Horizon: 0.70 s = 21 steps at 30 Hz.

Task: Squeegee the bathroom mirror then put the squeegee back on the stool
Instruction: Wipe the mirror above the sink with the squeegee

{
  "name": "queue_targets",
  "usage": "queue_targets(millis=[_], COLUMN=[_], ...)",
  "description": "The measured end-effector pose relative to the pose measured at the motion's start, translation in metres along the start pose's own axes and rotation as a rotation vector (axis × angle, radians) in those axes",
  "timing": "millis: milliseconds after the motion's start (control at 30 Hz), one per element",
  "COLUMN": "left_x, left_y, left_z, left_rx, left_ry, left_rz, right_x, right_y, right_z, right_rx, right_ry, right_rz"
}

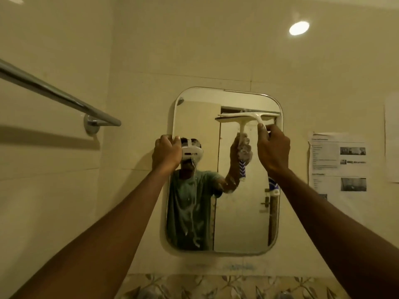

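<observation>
White plastic squeegee sits at the top right of the mirror, blade level across the glass just under the upper rim, right end near the right rim. Right hand wraps the handle, curled round it, thumb up toward the neck. The blue-and-white handle end pokes out below the wrist. Left hand grips the mirror's left rim, curled over the edge, apparently bracing it. Stool not in view

Handling, judged: squeegee looks light, a stiff moulded T-shape, likely with a soft rubber lip on the blade, though the lip is too small to make out. Patterned handle section is probably a grip sleeve and the best place to hold, which is where the hand is. Wet plastic could be slippery, so a full wrap beats a pinch. Blade needs even pressure or it may skip and leave streaks. Mirror is glass, fragile, wall-hung and maybe loose, hence the bracing hand, so push moderately. White drips run down the lower left of the glass, so that side looks unwiped. Step in hand looks like the start of a downward pull on the right strip, task early

Also there: towel rail on the left wall, printed sheets right of the mirror, ceiling light
</observation>
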State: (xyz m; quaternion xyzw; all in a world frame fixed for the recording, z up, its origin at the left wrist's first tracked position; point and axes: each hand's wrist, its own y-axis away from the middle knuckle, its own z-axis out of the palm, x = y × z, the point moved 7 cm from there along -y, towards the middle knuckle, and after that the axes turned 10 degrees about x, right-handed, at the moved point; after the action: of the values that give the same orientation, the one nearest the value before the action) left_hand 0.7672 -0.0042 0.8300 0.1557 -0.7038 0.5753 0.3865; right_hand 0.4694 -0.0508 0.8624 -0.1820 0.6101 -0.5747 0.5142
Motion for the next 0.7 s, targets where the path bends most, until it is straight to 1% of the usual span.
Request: queue_targets(millis=[133,233,300,400,500,700], left_x=[-0.009,-0.013,-0.013,-0.011,-0.010,-0.009], left_y=[-0.016,-0.025,-0.030,-0.031,-0.030,-0.032], left_z=[0.004,0.005,0.004,0.006,0.006,0.004], left_rx=[-0.004,-0.005,-0.006,0.005,0.018,0.019], left_ry=[-0.015,-0.044,-0.065,-0.072,-0.070,-0.037], left_rz=[0.036,0.109,0.158,0.229,0.259,0.283], right_x=[-0.014,-0.019,-0.019,-0.019,-0.012,0.009], right_y=[-0.030,-0.044,-0.048,-0.050,-0.037,0.035], right_z=[0.012,0.023,0.029,0.031,0.029,0.020], right_rx=[0.003,-0.081,-0.136,-0.170,-0.194,-0.249], right_ry=[0.079,0.133,0.213,0.291,0.272,0.309], right_rz=[-0.029,0.012,0.037,0.038,0.093,0.105])
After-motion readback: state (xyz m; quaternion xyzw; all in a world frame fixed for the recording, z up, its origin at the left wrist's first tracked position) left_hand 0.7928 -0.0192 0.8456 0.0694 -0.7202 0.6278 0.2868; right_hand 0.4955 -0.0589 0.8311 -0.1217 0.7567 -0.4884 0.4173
